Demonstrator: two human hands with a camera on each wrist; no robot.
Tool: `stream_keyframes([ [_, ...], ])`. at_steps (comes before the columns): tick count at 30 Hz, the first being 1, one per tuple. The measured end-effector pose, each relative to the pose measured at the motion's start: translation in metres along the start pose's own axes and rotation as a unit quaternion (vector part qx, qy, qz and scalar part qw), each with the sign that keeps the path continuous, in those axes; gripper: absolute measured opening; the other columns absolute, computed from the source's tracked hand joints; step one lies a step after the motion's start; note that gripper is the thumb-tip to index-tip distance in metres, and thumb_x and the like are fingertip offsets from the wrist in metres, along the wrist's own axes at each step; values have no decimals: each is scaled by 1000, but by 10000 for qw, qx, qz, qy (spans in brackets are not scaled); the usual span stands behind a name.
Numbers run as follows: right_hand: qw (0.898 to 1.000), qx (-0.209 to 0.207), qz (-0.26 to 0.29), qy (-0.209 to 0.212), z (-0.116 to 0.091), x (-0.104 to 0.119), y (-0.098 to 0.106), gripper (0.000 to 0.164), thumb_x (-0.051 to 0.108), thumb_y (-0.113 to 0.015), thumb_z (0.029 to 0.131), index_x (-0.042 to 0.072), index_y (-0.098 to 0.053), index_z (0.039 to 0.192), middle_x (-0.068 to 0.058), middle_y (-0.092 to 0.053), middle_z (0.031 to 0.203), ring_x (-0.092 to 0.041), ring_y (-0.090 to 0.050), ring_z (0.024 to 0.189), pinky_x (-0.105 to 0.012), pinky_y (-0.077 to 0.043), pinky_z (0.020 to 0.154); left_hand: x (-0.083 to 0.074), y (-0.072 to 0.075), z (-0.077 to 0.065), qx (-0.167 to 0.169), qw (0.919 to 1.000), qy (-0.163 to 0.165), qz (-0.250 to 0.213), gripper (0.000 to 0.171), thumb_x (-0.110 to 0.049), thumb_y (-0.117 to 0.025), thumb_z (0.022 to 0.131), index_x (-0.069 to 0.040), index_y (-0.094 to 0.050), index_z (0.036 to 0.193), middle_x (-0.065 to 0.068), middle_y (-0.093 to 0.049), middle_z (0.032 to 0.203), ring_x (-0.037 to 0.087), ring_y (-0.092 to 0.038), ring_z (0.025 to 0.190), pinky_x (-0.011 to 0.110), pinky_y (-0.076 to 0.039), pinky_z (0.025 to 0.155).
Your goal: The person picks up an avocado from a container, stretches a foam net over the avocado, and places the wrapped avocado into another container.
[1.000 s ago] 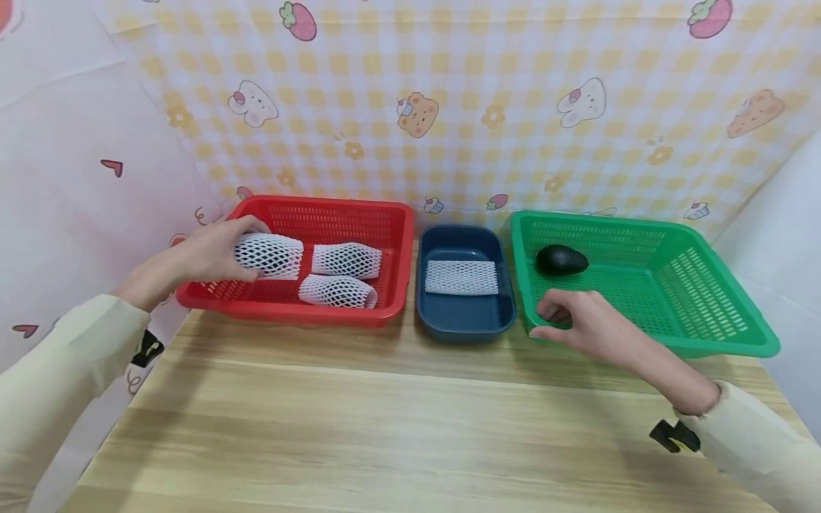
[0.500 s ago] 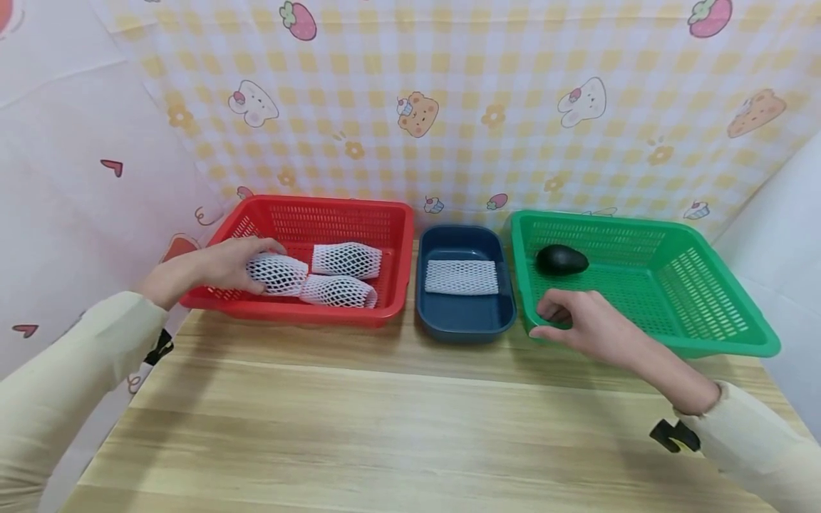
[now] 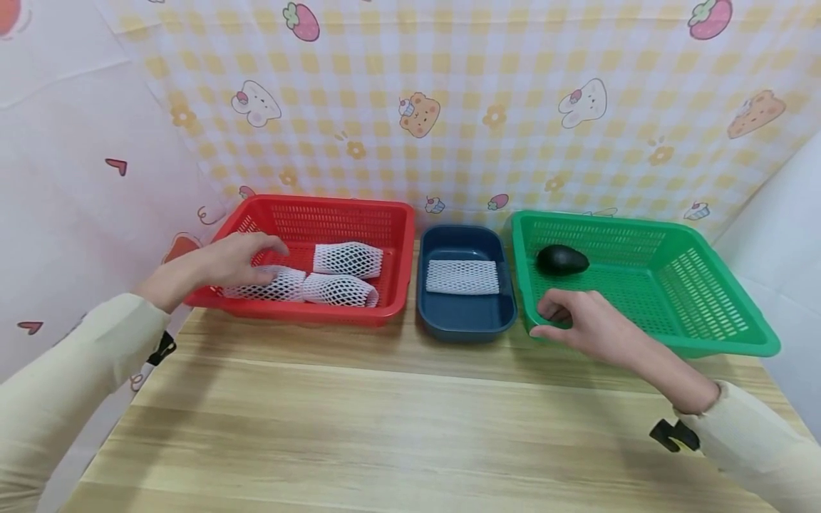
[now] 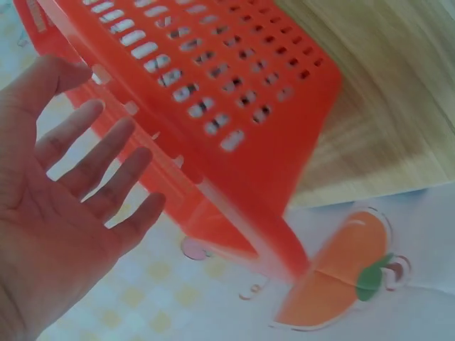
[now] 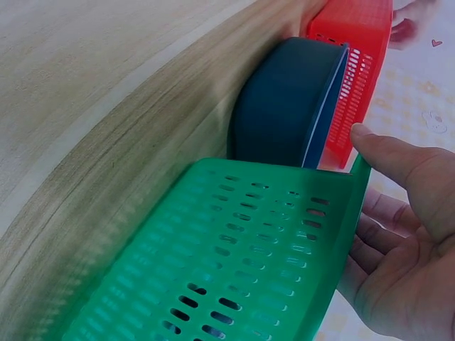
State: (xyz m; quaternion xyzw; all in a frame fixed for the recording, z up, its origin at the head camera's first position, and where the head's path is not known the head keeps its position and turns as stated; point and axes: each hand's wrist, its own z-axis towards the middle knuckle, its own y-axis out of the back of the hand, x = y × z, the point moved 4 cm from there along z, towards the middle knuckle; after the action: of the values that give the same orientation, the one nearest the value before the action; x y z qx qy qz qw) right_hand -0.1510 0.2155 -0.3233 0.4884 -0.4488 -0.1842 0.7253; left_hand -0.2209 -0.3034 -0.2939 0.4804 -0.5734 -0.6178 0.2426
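Observation:
My left hand (image 3: 227,267) hovers over the red basket (image 3: 398,285) with fingers spread, holding nothing. Just below it lies a bulging white foam fruit net (image 3: 282,285), partly hidden by the hand. Two more bulging foam nets, a front one (image 3: 340,291) and a rear one (image 3: 348,259), lie beside it. A flat foam net (image 3: 462,276) sits in the dark blue tub (image 3: 467,324). Over the front left rim of the green basket (image 3: 737,285), my right hand (image 3: 586,320) stays loosely curled, thumb outside the rim. A dark avocado (image 3: 561,261) lies inside that basket.
All three containers stand side by side at the back of the wooden table (image 3: 398,434), against a checked cloth (image 3: 474,157). White cloth hangs at both sides. The left wrist view shows the red basket's slotted end wall (image 4: 206,78).
The left hand lowers the net-covered item to the front left of the red basket, then lets go and lifts slightly, fingers opening. The right hand stays still.

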Motion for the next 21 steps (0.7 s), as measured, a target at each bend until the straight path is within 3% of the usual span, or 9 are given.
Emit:
stream_keyframes([
  [6,10000,0,-82,45,1,0,0,21,16,-84,86,11,-69,99,8,-66,88,-8,-65,81,-31,-56,71,-43,-2,10,-652,9968,-471,32,39,-11,-78,87,-5,-66,124,13,-65,121,32,-60,109,55,-51,92],
  [12,9999,21,-101,93,0,1,0,19,16,-83,87,11,-68,97,9,-66,87,-8,-65,80,-34,-57,71,-108,-17,28,-1079,9879,-1114,64,39,-22,-78,90,-9,-67,125,8,-66,122,25,-62,109,47,-53,92],
  [16,9998,13,-146,148,0,1,-1,18,17,-82,88,11,-68,97,9,-65,86,-8,-64,79,-39,-57,71,-153,-39,40,-1032,9796,-1687,359,44,-27,-81,88,-9,-68,125,6,-66,118,20,-62,102,40,-55,87],
  [21,9996,-5,-166,223,0,1,-4,20,18,-82,88,9,-67,98,7,-67,88,-11,-66,80,-41,-57,71,-197,-76,53,-593,9680,-2282,860,42,-31,-77,92,-9,-69,127,6,-67,119,20,-62,102,37,-50,91],
])
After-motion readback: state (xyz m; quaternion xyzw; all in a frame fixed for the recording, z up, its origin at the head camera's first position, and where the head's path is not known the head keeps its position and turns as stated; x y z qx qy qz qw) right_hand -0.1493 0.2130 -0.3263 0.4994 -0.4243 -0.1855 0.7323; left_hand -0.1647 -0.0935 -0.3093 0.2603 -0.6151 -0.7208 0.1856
